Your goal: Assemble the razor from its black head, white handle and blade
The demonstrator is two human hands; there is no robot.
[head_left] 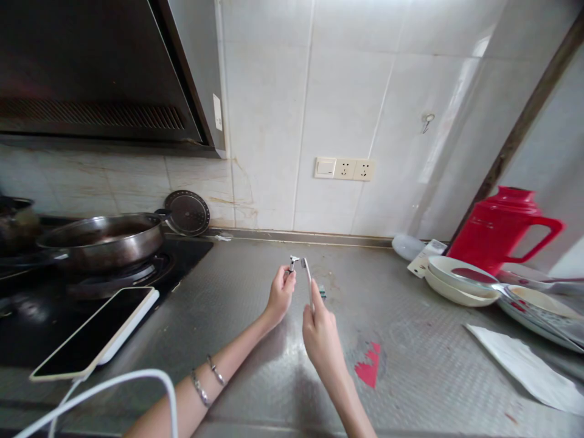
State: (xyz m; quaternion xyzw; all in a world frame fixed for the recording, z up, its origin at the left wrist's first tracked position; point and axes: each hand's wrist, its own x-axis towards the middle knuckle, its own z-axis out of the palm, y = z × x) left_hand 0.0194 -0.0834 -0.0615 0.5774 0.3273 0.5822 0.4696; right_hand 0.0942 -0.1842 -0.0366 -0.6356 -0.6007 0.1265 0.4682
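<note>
My left hand is closed around the handle of a small silver razor, whose T-shaped head sticks up above my thumb. My right hand grips a pale toothbrush with its bristle end pointing up and greyish bristles facing the razor. The razor head and the toothbrush head are close together with a small gap between them. Both hands are over the middle of the grey metal countertop. Behind my right fingers a small green item lies on the counter, partly hidden.
Left, a steel pan sits on the black stove, with a phone and white cable nearer me. Right are stacked bowls, a red thermos jug and a white paper. A red patch marks the counter.
</note>
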